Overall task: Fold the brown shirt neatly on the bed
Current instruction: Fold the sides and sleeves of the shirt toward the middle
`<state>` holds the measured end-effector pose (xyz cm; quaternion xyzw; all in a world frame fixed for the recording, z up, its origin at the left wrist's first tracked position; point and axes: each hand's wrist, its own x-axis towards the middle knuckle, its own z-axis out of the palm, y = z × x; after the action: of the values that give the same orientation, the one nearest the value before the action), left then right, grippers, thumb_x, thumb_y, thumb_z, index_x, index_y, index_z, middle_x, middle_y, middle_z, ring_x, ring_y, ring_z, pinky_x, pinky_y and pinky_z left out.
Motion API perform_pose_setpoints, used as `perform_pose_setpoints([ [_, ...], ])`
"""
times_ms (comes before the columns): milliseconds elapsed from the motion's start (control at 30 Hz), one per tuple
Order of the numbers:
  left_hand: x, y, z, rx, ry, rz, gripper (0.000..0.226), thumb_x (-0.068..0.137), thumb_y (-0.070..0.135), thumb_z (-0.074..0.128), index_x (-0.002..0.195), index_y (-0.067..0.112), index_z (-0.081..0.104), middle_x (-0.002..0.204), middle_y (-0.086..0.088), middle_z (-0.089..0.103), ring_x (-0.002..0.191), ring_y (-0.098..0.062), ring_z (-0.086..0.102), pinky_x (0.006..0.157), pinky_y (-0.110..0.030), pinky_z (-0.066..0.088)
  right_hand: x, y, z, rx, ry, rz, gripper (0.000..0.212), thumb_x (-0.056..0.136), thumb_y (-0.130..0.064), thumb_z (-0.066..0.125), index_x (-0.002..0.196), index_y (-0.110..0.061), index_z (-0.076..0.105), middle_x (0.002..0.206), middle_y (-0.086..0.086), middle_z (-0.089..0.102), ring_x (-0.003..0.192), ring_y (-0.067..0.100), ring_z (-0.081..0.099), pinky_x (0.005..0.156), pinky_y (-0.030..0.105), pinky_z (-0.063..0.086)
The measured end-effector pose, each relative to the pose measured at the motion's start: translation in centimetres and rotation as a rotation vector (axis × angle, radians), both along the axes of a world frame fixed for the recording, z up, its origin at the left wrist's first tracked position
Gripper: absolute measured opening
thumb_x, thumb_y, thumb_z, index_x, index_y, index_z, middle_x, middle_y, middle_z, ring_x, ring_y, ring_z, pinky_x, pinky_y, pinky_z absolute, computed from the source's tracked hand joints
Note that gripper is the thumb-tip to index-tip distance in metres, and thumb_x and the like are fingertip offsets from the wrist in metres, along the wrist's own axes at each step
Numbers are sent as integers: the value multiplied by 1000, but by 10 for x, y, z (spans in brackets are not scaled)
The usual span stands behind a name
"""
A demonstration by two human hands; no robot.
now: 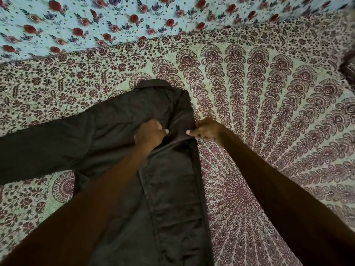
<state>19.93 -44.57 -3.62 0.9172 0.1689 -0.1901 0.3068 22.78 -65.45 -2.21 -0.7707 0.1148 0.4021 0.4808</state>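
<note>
Brown shirt (165, 185) lies flat on the bed (269, 112), left of the mandala centre. Its long axis runs from the near edge toward the far edge, collar (153, 85) at the far end.

- Left grip (149, 135): fingers curled, knuckles up, bunching cloth at chest height of the shirt.
- Right grip (205, 130): thumb and fingers pinch the shirt's right-hand edge, just beside the left grip; a small fold of cloth rises between them.
- Right-hand side of the shirt ends in a straight line running to the near edge. It looks turned in already.
- Sleeve (38, 146) stretches out flat toward the bed's left edge, well apart from both grips.

Judgement: the unfolded bulk lies to the left of both grips, so the left grip is nearer for the next fold, bringing the sleeve across the long axis.

Room: bare bed cover lies open on the right and beyond the collar, up to the blue floral cloth (115, 20) at the far edge. The sleeve end runs out of view at the left, so slack there cannot be told.
</note>
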Motion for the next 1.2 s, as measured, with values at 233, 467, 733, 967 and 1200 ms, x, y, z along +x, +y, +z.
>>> perform_pose_setpoints([
  [233, 52, -18, 0, 286, -370, -778, 57, 92, 19, 56, 145, 27, 37, 149, -2, 35, 129, -31, 41, 99, -51, 44, -15, 0, -4, 87, -31, -194, 25, 79, -37, 77, 72, -17, 62, 69, -2, 61, 64, 12, 50, 55, 23, 34],
  [467, 54, -10, -21, 451, -258, -811, 65, 96, 27, 51, 152, 29, 18, 160, 2, 17, 144, -29, 21, 106, -51, 33, -45, -1, 1, 48, 168, 59, 36, 69, -29, 85, 90, -16, 60, 61, -6, 51, 52, 7, 41, 43, 19, 31],
  [733, 50, -12, -24, 447, -267, -768, 64, 95, 26, 51, 152, 31, 20, 159, 3, 18, 144, -27, 21, 109, -52, 31, -85, -2, 5, 138, 150, 56, 38, 71, -27, 84, 105, -15, 72, 72, -15, 69, 57, -5, 60, 47, 11, 40],
  [967, 50, -15, -20, 447, -222, -766, 64, 97, 26, 50, 152, 31, 17, 160, 2, 15, 145, -28, 18, 110, -55, 30, -133, -12, -8, 96, 197, 240, 42, 65, -34, 87, 87, -2, 73, 88, 2, 76, 88, 15, 70, 87, 26, 49],
  [1200, 51, -18, -18, 453, -174, -773, 64, 97, 26, 48, 152, 31, 15, 161, 2, 12, 145, -30, 17, 111, -59, 26, -177, -18, 6, 197, 215, 68, 22, 75, -22, 81, 87, -9, 69, 78, -1, 71, 62, 5, 62, 58, 14, 43],
])
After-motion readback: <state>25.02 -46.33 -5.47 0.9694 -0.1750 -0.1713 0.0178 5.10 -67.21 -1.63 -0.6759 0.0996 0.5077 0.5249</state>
